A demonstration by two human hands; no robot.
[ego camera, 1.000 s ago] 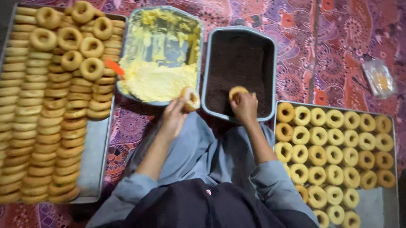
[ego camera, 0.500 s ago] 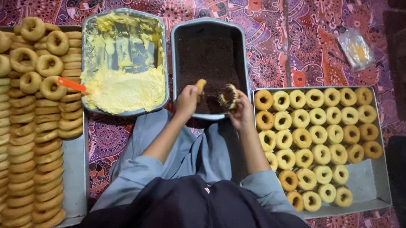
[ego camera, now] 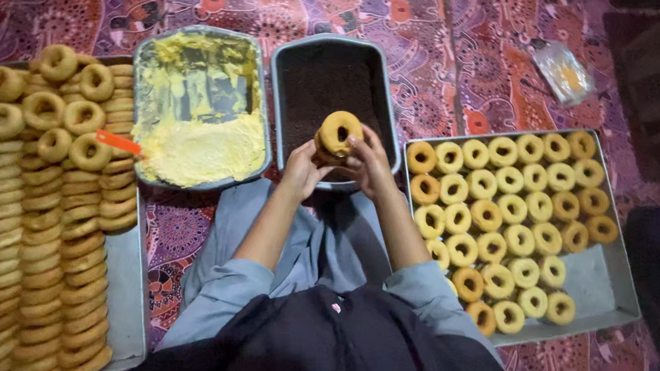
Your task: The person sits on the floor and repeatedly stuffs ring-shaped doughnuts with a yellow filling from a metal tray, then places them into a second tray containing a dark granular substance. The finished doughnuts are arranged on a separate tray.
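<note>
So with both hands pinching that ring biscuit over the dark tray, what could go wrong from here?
The ring biscuit is held up by the fingertips of the left hand and right hand, so it could slip into the dark crumb tray. The right forearm lies close to the tray of finished rings and might nudge a row. The orange-handled tool lies at the cream tray edge and may slide off.

A round, golden-brown ring cookie (ego camera: 339,135) with a hole in the middle is held up on its edge (a little tilted), near the middle of the frame, over the near end of the dark tray (ego camera: 332,81).
</note>
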